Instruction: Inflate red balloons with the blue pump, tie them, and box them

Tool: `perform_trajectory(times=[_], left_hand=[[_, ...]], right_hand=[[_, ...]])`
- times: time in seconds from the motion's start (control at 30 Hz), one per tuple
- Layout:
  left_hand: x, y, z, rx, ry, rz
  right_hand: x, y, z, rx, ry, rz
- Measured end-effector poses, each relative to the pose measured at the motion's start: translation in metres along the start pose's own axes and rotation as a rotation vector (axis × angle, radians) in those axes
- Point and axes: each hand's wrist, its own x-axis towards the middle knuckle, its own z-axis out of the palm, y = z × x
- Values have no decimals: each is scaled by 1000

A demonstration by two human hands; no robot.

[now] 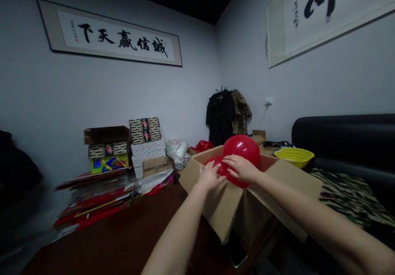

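Note:
A cardboard box point(212, 201) stands with its flaps spread, holding red balloons. The larger balloon point(242, 146) bulges above the rim at the back. In front of it and lower sits another red balloon point(220, 166), partly covered by my hands. My left hand point(211, 177) lies against the left front of this lower balloon, fingers spread. Over its right side reaches my right hand point(241, 168), palm down with fingers stretched out and apart. Whatever lies deeper in the box is hidden.
The box is on a dark reddish-brown table point(132, 234), with a phone point(237, 253) by its front. Stacked red folders point(92, 209) and patterned boxes point(145, 131) stand left. On the right are a yellow basket point(294, 156), camouflage cloth point(348, 188) and a black sofa point(345, 139).

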Motion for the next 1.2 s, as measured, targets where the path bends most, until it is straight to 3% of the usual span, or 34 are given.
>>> perform_trajectory(times=[0.2, 0.43, 0.73, 0.97, 1.2], left_hand=[[-43, -14, -17, 28, 44, 14], [-107, -46, -26, 74, 72, -44], [-180, -78, -40, 79, 71, -119], [-230, -96, -40, 84, 50, -190], [-292, -114, -39, 40, 30, -306]], right_hand=[[8, -39, 2, 32, -2, -68], [18, -95, 19, 134, -40, -146], [34, -163, 52, 258, -83, -225], [41, -212, 74, 354, -110, -263], [40, -265, 112, 487, -150, -311]])
